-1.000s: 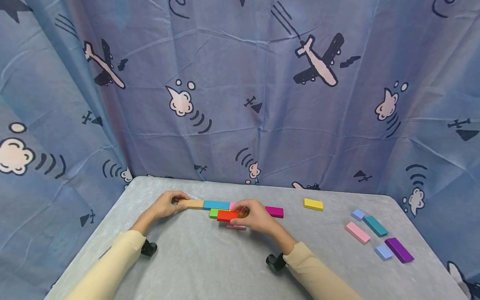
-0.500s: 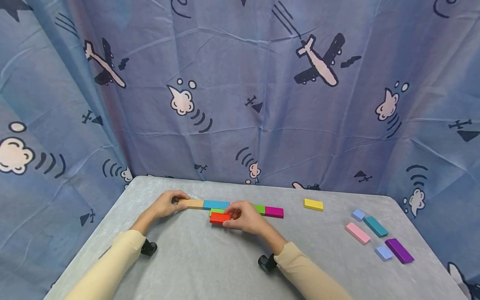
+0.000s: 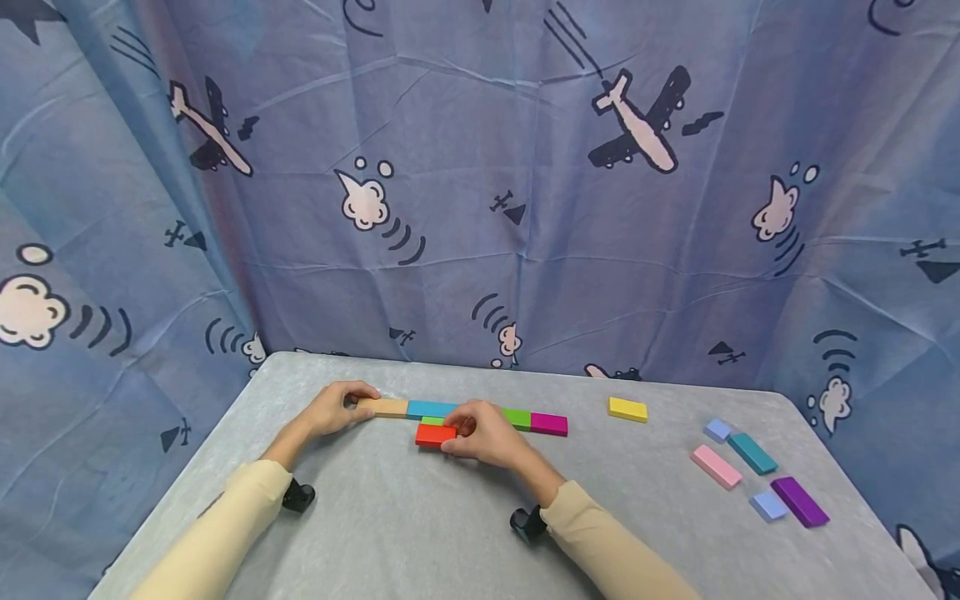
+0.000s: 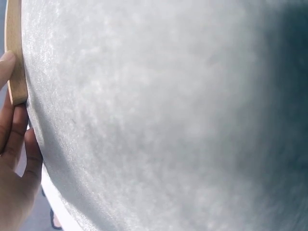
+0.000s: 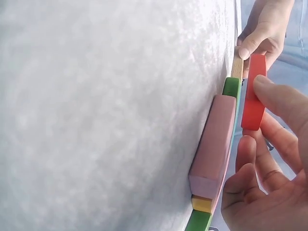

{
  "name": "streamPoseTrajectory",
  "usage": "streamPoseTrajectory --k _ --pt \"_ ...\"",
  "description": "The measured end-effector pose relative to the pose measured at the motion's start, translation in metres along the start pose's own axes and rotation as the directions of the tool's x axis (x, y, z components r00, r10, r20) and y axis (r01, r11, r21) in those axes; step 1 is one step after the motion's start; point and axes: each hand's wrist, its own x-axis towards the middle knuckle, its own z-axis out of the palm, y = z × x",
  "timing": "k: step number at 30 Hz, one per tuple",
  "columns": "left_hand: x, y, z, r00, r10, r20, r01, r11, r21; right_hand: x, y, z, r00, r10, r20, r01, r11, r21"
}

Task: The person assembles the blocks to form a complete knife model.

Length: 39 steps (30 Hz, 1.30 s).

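In the head view my left hand (image 3: 339, 409) pinches the end of a tan wooden block (image 3: 388, 408), with the thumb on its near side. That block starts a row continuing with a blue block (image 3: 430, 409), a green block (image 3: 517, 418) and a magenta block (image 3: 549, 425). My right hand (image 3: 486, 435) grips a red block (image 3: 435, 436) between thumb and fingers, raised off the table before the row. Another green block (image 5: 232, 86), a pink block (image 5: 214, 144) and a small yellow piece (image 5: 201, 203) show in the right wrist view. My right hand hides the row's middle in the head view.
On the grey table (image 3: 360, 517), a yellow block (image 3: 627, 409) lies right of the row. Farther right are a teal block (image 3: 752, 453), a pink block (image 3: 716, 466), a purple block (image 3: 799, 501) and two light-blue pieces. A patterned curtain (image 3: 450, 250) hangs behind.
My right hand has carried the red block leftward, toward the front of the blue block. More of the row's right part is uncovered. My left hand keeps its place on the tan block.
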Motion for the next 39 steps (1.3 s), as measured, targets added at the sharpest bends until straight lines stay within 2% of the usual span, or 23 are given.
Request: streamPoseTrajectory --k 5,13,21,31,39 --pt "-0.0002 -0.0002 0.0005 1.0 -0.002 0.001 0.002 1.0 0.005 0.0015 0.0019 0.0021 1.0 -0.003 -0.002 0.003 1.0 -0.019" --pt "0.0008 0.0 0.0001 1.0 -0.019 0.009 0.019 1.0 0.007 0.0029 0.0006 0.0037 0.999 0.042 0.006 -0.041 0.998 -0.048" --pt "0.0012 0.0001 -0.0002 1.0 -0.011 0.005 0.011 1.0 0.006 0.0034 -0.0008 0.0052 1.0 0.017 0.013 -0.016 0.997 -0.077" --pt "0.0007 0.0013 -0.0012 1.0 -0.006 0.003 0.006 1.0 0.005 0.004 -0.0029 0.0058 0.999 0.035 0.011 -0.034 0.995 -0.095" --pt "0.0003 0.0018 -0.0005 1.0 -0.028 0.005 0.028 1.0 0.006 0.0038 -0.0021 0.0061 1.0 0.021 0.013 -0.02 0.995 -0.101"
